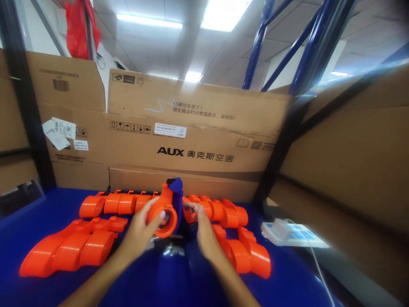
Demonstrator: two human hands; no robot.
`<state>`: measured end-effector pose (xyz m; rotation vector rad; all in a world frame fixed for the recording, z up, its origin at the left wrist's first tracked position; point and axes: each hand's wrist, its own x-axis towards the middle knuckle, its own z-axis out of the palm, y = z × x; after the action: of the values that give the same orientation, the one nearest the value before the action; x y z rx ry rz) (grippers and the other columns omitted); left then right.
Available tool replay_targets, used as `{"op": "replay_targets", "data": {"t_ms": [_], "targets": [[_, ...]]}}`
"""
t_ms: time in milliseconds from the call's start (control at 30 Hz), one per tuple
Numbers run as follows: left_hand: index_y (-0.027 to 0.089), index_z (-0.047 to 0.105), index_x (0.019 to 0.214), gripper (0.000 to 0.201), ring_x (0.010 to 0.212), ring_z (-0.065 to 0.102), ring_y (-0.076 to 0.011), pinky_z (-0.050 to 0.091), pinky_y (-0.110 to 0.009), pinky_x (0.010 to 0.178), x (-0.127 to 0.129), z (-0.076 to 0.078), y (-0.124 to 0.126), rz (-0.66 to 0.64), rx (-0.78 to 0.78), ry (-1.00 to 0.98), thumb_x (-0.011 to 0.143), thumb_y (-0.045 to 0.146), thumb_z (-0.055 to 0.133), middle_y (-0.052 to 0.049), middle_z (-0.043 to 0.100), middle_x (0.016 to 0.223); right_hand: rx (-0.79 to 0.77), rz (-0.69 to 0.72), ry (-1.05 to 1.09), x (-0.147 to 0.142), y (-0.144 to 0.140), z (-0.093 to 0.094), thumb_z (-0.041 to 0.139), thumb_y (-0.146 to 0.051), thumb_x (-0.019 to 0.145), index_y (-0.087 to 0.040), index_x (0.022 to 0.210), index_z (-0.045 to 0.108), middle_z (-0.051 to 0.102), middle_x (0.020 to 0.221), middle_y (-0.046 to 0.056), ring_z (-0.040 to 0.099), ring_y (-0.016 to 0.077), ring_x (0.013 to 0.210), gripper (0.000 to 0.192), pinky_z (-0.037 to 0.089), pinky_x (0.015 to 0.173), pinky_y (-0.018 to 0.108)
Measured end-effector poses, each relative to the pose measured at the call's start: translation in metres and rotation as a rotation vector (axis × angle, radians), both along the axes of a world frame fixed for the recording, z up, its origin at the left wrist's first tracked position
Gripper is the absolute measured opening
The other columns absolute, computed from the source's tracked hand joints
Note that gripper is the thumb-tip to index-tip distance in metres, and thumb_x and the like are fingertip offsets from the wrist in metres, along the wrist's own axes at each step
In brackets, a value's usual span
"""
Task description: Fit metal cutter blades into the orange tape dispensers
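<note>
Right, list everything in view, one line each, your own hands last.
orange-and-blue part: one, held up at centre between both hands
orange shells: several, in rows on the blue table, left, behind and right of the hands
blue table: one, underneath everything
cardboard boxes: several, brown, stacked behind and at the sides
white device with cable: one, right on the table
red bag: one, top left
left hand: grip on the part
right hand: fingertips at the part's right side
</note>
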<state>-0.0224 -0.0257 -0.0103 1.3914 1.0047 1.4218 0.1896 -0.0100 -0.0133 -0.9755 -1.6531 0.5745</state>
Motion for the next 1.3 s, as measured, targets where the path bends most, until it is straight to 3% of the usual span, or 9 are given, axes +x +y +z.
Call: {"op": "replay_targets", "data": {"t_ms": [67,133,233,400,667,967,1300], "targets": [[0.022,0.049,0.141,0.068,0.087,0.072,-0.0315,0.053,-0.043,0.082,-0.028,0.007,-0.008,0.094,0.007,0.207,0.081,0.052,0.064,-0.011,0.074,0.108,0.003,-0.015,-0.012,0.001,-0.004,0.006,0.014,-0.049,0.104,-0.024,0.114,0.066,0.066,0.119,0.006,0.056,0.0212,0.118,0.059,0.038,0.111,0.043],[0.024,0.049,0.141,0.067,0.091,0.071,-0.0333,0.050,-0.045,0.087,-0.056,0.015,-0.019,0.216,0.018,0.533,0.082,0.055,0.060,-0.010,0.076,0.101,0.023,-0.011,-0.020,0.001,-0.010,0.012,0.015,-0.049,0.104,-0.025,0.109,0.068,0.067,0.115,0.005,0.057,0.0219,0.115,0.058,0.039,0.109,0.042],[0.028,0.051,0.139,0.060,0.099,0.068,-0.0376,0.046,-0.046,0.087,-0.087,0.023,-0.032,0.316,-0.024,0.916,0.086,0.057,0.051,-0.011,0.075,0.103,0.056,0.004,-0.034,-0.001,-0.017,0.019,0.015,-0.047,0.104,-0.026,0.102,0.070,0.068,0.112,0.005,0.058,0.0231,0.113,0.058,0.040,0.107,0.042],[0.020,0.061,0.125,0.051,0.092,0.069,-0.0406,0.045,-0.046,0.080,-0.088,0.022,-0.035,0.263,-0.085,1.272,0.090,0.050,0.038,-0.016,0.075,0.090,0.074,0.041,-0.072,0.001,-0.018,0.024,0.017,-0.046,0.104,-0.028,0.102,0.070,0.070,0.106,0.004,0.061,0.0242,0.107,0.056,0.043,0.102,0.042],[0.012,0.065,0.113,0.048,0.083,0.070,-0.0403,0.046,-0.046,0.074,-0.072,0.016,-0.026,0.334,-0.135,1.380,0.086,0.044,0.041,-0.023,0.074,0.089,0.092,0.019,-0.086,0.005,-0.019,0.025,0.019,-0.045,0.104,-0.028,0.098,0.071,0.071,0.102,0.004,0.062,0.0245,0.103,0.055,0.045,0.097,0.041],[0.014,0.069,0.100,0.044,0.082,0.070,-0.0396,0.048,-0.048,0.075,-0.067,0.010,-0.024,0.346,-0.172,1.433,0.085,0.045,0.041,-0.022,0.073,0.088,0.120,0.083,-0.116,0.001,-0.027,0.032,0.022,-0.044,0.105,-0.023,0.097,0.070,0.068,0.099,0.006,0.062,0.0232,0.098,0.054,0.047,0.093,0.039],[0.017,0.070,0.093,0.040,0.079,0.069,-0.0372,0.047,-0.045,0.073,-0.061,0.015,-0.026,0.333,-0.125,1.452,0.084,0.045,0.042,-0.019,0.073,0.084,0.135,0.102,-0.150,0.002,-0.025,0.032,0.021,-0.042,0.105,-0.023,0.096,0.070,0.068,0.097,0.005,0.062,0.0216,0.096,0.054,0.047,0.090,0.037]]}}
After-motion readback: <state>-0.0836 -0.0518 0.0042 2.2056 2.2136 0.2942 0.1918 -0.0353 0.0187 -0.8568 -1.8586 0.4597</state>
